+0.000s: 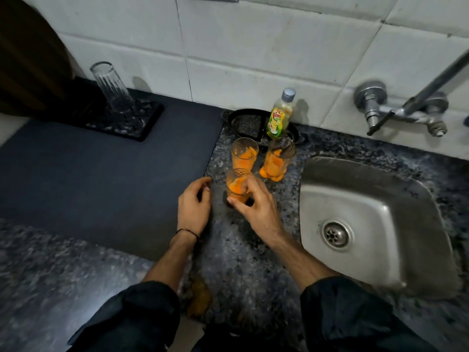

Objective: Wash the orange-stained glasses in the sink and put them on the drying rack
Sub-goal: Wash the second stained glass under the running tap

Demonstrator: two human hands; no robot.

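Three orange-stained glasses stand on the speckled granite counter left of the steel sink (416, 199). My right hand (256, 209) grips the nearest stained glass (234, 185), thumb on its near side and fingers around its far side. Behind it stand a second stained glass (244, 154) and a third (276, 161) with orange at its base. My left hand (194, 207) hovers just left of the gripped glass, fingers loosely curled, holding nothing. A clean ribbed glass (111, 88) sits upside down on the black drying rack (142, 128) at the back left.
A dish soap bottle (280, 115) stands in a black tray (241, 118) that also holds a dark scrub pad (248, 127), behind the glasses. The wall tap (396, 107) is above the sink. A dark mat (101, 179) covers the counter left.
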